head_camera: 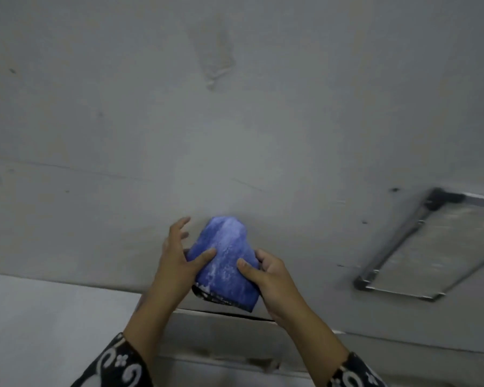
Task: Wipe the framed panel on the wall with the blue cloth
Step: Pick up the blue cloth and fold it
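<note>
- The cloth is blue, mottled with pale whitish patches, folded into a thick wad; a dark patterned edge shows at its lower left corner.
- It is held up in front of the grey wall, well left of the panel and not touching it.
- The left hand takes the cloth's left side: thumb pressed on its front, fingers spread and lifted behind it, partly hidden.
- The right hand pinches the cloth's right edge, thumb on the front, fingers curled behind and out of sight.
- The panel has a thin metal frame with a dark corner fitting at its top left; its face is pale and dusty-looking. Its right part is cut off by the picture's edge, and it is blurred.
- Both sleeves, black with white curls, are cut off at the bottom edge.
- The wall above the cloth carries a faint stain and small dark specks; below the cloth a crack runs along a ledge.
</note>
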